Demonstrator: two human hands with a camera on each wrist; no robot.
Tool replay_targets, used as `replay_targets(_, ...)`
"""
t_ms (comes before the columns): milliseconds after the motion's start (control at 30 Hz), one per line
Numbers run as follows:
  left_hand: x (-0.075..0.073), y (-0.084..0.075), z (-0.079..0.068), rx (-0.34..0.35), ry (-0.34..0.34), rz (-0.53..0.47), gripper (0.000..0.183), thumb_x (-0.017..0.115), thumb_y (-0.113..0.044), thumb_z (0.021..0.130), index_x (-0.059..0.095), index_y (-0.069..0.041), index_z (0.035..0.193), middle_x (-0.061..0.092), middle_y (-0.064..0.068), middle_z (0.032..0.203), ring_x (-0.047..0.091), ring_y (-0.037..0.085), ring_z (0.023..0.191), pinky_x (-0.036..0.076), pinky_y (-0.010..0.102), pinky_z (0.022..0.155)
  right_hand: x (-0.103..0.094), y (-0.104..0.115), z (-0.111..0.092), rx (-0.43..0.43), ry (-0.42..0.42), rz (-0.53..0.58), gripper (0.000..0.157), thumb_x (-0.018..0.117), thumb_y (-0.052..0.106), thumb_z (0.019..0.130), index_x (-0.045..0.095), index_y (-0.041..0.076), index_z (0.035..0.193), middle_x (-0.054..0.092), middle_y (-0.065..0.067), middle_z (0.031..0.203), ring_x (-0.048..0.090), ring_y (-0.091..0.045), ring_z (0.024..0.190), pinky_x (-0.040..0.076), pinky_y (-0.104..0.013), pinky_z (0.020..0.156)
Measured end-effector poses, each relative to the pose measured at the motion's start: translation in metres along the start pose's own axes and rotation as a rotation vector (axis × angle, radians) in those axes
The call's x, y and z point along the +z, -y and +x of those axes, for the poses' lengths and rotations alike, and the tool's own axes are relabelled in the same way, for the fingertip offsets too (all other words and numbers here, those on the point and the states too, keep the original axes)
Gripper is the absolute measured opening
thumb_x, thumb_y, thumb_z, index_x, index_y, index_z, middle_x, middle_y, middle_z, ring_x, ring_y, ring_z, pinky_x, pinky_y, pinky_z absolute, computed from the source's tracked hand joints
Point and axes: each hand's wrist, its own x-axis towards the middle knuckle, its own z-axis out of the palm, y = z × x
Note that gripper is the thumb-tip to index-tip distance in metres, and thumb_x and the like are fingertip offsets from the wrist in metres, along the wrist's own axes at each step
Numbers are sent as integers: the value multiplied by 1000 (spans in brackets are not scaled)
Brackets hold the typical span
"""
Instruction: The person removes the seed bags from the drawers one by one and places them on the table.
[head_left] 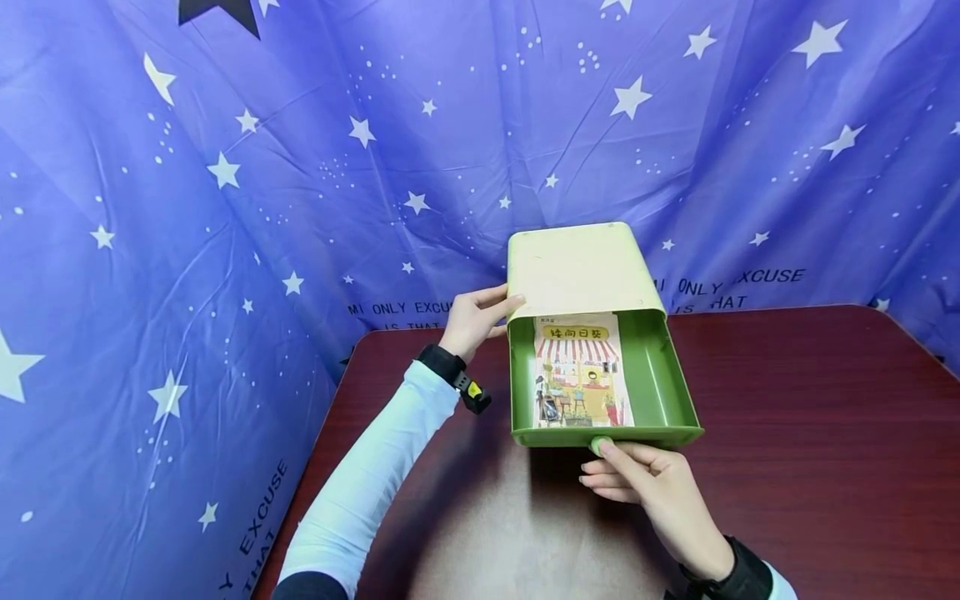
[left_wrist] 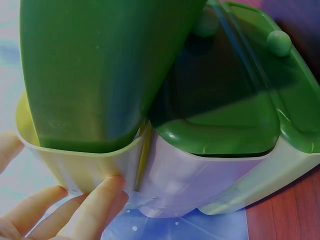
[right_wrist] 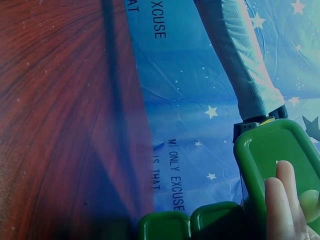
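Note:
A cream-topped drawer cabinet [head_left: 577,267] stands on the table with its top green drawer [head_left: 651,375] pulled well out. Inside the drawer lies a flat printed packet [head_left: 576,375] with a striped-awning shop picture and Chinese lettering. My left hand [head_left: 474,321] grips the cabinet's left side, thumb over the top edge and fingers along the wall. In the left wrist view, its fingers [left_wrist: 97,205] press the cream housing [left_wrist: 82,167] beside the drawer's underside. My right hand [head_left: 660,492] pinches the round green knob [head_left: 600,444] on the drawer front [right_wrist: 272,150].
Two lower drawers [left_wrist: 225,120] with green fronts and knobs are closed beneath the top one. Dark red wooden tabletop [head_left: 810,433] surrounds the cabinet. Blue star-printed cloth [head_left: 450,125] hangs behind and at the left.

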Motion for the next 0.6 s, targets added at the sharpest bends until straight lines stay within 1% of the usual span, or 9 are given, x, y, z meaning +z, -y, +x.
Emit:
replay_targets(100,1,-8,-5,-13,4,15,48,69,-20,85,55,-3,128,58,14,124,61,22,104,53,35,80,0,-1,0,-8,3,0,35,53,19,95,61,-13,107,65,-29,90,67,-34,79,54,-41,70)
replay_targets(200,2,-10,-6,-3,4,25,47,68,-20,85,55,-4,128,58,13,123,61,22,104,53,35,81,-1,-1,1,-13,5,-1,35,53,19,95,60,-13,108,65,-29,90,67,-34,80,54,-41,70)
replay_targets(300,1,-4,-1,22,4,24,48,70,-24,84,57,-6,127,59,12,122,61,20,103,53,33,79,-2,0,1,6,14,-28,37,53,21,95,61,-12,108,66,-28,91,67,-34,81,55,-40,70)
replay_targets(400,1,1,4,36,0,38,48,70,-27,84,57,-7,126,59,10,121,61,20,103,53,32,79,-5,3,1,60,43,-67,39,54,26,95,61,-11,106,67,-23,89,67,-32,81,55,-40,71)
replay_targets(467,2,3,5,44,-5,60,47,69,-27,84,58,-7,126,60,10,120,61,20,103,53,31,79,-10,8,-2,70,107,-113,39,54,26,95,61,-11,106,68,-21,88,68,-31,81,55,-39,70)
replay_targets(533,3,2,1,53,-12,119,47,68,-27,85,57,-4,125,60,11,119,60,22,104,52,31,81,-15,15,-6,55,189,-151,36,54,23,95,61,-11,105,69,-18,87,68,-30,80,55,-38,70)
replay_targets(567,3,0,-2,62,-20,165,48,67,-27,86,56,-4,126,60,12,120,59,22,107,52,30,82,-17,20,-8,32,230,-172,34,54,21,95,61,-10,105,69,-17,86,68,-29,79,55,-38,69)
replay_targets(600,4,-2,-6,76,-33,212,48,67,-27,86,56,-3,126,59,12,121,58,23,108,51,30,84,-20,24,-10,-13,275,-188,31,52,17,95,61,-10,106,69,-16,86,68,-28,79,55,-38,68)
